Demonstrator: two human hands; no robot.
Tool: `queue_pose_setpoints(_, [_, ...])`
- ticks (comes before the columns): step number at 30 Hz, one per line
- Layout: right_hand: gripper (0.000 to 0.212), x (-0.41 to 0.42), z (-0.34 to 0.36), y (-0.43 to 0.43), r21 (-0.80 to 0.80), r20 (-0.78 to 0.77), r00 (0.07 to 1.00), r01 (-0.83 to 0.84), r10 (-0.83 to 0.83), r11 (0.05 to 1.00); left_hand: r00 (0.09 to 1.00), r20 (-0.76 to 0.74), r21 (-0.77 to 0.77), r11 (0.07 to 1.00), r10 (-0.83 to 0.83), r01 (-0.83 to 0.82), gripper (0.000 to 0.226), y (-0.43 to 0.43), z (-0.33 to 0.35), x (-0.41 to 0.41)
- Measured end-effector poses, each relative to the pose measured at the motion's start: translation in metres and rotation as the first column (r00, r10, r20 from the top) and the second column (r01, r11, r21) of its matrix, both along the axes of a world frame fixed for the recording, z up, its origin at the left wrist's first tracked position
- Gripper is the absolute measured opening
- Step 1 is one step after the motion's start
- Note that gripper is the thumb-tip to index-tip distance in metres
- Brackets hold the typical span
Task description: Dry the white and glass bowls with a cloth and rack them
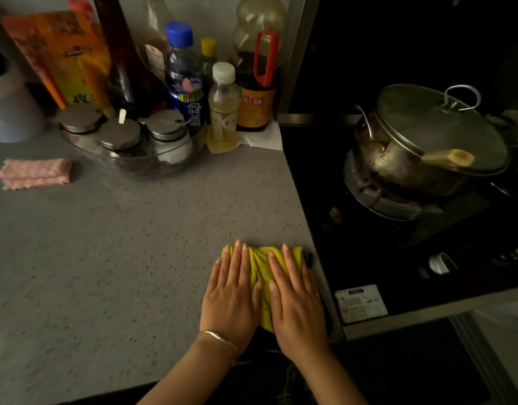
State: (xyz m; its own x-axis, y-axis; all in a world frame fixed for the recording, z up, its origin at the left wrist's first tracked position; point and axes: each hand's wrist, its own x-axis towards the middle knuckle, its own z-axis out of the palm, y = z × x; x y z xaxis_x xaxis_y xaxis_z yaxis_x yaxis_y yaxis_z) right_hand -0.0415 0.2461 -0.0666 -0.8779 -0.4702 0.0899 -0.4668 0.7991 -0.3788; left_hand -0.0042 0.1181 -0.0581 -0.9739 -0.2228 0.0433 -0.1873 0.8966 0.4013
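One yellow cloth is being pressed flat onto the grey speckled counter, right beside the edge of the black hob. It is being held down by two hands side by side: the left hand and the right hand are both being kept released, with fingers straight and palms down on the cloth, nothing gripped. One silver bangle is being worn on the left wrist.

One pink checked cloth is lying folded far to the left, well apart from the hands.

At the back, six bottles are being kept crowded together. Among them, a blue-capped bottle and a white-capped bottle of pale yellow liquid are standing in front, and a large jug with a red handle is being shown partly filled with dark liquid. In front of them, three steel-lidded jars are being held in one clear round holder. The middle jar is carrying something dark, the right jar something white; the left jar's contents cannot be told.

One steel pot is sitting on the burner, its lid being propped tilted by a wooden handle; its contents are being hidden.
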Motion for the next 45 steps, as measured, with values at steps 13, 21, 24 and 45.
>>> queue_pose_setpoints(13, [0.079,-0.117,0.009,-0.050,0.014,0.063,0.998,0.007,-0.008,1.000,0.991,0.131,-0.082,0.996,0.029,-0.018,0.056,-0.034,0.011,-0.101])
queue_pose_setpoints(21, [0.067,-0.015,0.016,0.039,0.011,0.120,0.981,-0.157,0.155,0.987,0.991,0.017,0.026,0.991,-0.132,0.132,0.056,-0.002,0.003,0.018])
queue_pose_setpoints(24, [0.066,0.019,0.017,0.062,0.040,0.130,0.976,-0.179,0.173,0.983,0.978,0.063,0.041,0.980,-0.199,0.196,0.062,0.014,0.007,0.052])
queue_pose_setpoints(45, [0.051,-0.236,0.011,-0.094,0.109,0.088,0.990,-0.116,0.107,0.987,0.988,0.150,-0.088,0.996,-0.017,0.031,0.068,-0.103,0.003,-0.214])
